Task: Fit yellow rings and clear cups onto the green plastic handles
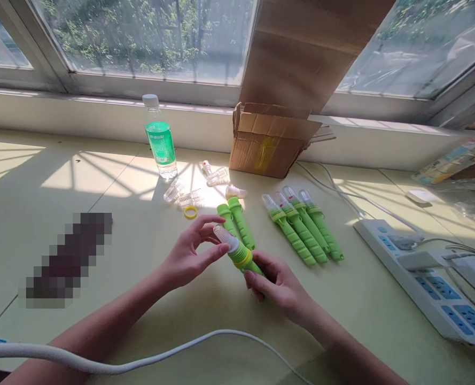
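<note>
My right hand point(279, 283) is wrapped round the lower part of a green flashlight point(242, 258) with a threaded neck and a yellow ring. The flashlight tilts up to the left. At its top sits a white lamp head point(224, 236) with a clear ribbed end, and my left hand point(193, 251) pinches it between thumb and fingers. Just behind are two green flashlight bodies point(240, 222) with bare threaded necks. Farther back lie clear caps point(189, 198), another white lamp head point(236, 191) and a loose yellow ring point(190, 212).
Several flashlights with clear caps point(307, 227) lie side by side on the right. A bottle point(159, 141) and an open cardboard box point(271, 141) stand at the back. A power strip point(417, 278) with cables lies far right. A white cable point(205, 337) crosses in front of me.
</note>
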`<action>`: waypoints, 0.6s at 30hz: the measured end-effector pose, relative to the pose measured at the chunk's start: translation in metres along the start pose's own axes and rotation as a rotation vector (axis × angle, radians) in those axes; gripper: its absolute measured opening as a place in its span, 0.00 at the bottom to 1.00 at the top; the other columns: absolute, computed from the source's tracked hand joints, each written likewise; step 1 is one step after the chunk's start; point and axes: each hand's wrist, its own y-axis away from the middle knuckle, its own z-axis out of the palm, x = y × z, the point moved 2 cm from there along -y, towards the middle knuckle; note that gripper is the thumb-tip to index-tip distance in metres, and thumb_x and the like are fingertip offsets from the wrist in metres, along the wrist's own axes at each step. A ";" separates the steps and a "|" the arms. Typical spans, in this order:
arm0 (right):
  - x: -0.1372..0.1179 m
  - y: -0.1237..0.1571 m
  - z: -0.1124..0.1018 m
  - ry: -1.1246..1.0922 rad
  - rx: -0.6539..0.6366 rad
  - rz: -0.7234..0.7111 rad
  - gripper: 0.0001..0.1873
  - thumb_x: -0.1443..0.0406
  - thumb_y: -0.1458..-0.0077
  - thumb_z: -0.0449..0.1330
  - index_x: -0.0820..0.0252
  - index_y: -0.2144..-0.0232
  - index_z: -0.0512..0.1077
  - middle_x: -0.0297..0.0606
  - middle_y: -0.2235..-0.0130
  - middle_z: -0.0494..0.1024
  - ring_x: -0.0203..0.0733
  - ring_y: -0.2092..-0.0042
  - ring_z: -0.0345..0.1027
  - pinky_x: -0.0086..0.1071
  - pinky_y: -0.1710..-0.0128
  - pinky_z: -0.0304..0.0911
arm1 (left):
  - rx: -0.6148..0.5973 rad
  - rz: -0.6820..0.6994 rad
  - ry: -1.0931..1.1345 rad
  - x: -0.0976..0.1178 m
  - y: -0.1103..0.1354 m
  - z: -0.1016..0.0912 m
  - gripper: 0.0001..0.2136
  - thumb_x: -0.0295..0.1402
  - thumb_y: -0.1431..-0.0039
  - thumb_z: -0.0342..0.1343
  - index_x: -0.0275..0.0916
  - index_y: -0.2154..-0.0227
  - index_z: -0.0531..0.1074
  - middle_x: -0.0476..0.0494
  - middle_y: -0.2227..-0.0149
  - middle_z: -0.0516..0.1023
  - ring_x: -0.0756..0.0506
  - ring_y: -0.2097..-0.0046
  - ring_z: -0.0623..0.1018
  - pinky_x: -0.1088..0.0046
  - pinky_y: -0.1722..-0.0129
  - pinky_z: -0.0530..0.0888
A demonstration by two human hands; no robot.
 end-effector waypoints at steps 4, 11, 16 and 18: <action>0.000 0.002 -0.002 0.007 0.083 -0.009 0.11 0.59 0.46 0.61 0.58 0.65 0.66 0.28 0.74 0.61 0.30 0.75 0.54 0.25 0.78 0.53 | 0.106 0.091 -0.099 0.000 -0.004 -0.011 0.15 0.41 0.36 0.46 0.40 0.51 0.62 0.39 0.55 0.75 0.44 0.55 0.76 0.64 0.54 0.72; 0.004 0.000 -0.003 0.057 0.085 -0.017 0.10 0.60 0.45 0.60 0.58 0.66 0.65 0.27 0.75 0.59 0.30 0.76 0.53 0.26 0.78 0.52 | 0.452 0.202 -1.037 -0.030 -0.028 -0.070 0.13 0.32 0.38 0.47 0.39 0.51 0.65 0.41 0.51 0.73 0.42 0.47 0.70 0.62 0.48 0.68; 0.002 0.000 -0.002 0.077 0.080 -0.022 0.08 0.60 0.45 0.59 0.58 0.67 0.64 0.27 0.74 0.59 0.31 0.75 0.52 0.26 0.78 0.52 | 0.331 0.144 -1.293 -0.044 -0.034 -0.087 0.16 0.25 0.39 0.44 0.39 0.50 0.67 0.40 0.52 0.74 0.39 0.48 0.69 0.58 0.49 0.66; 0.000 0.000 -0.001 0.060 0.076 -0.013 0.09 0.60 0.45 0.59 0.57 0.68 0.64 0.27 0.74 0.59 0.31 0.76 0.53 0.26 0.78 0.53 | 0.321 0.125 -1.334 -0.045 -0.034 -0.085 0.16 0.27 0.40 0.46 0.39 0.50 0.68 0.39 0.55 0.75 0.37 0.50 0.70 0.57 0.50 0.66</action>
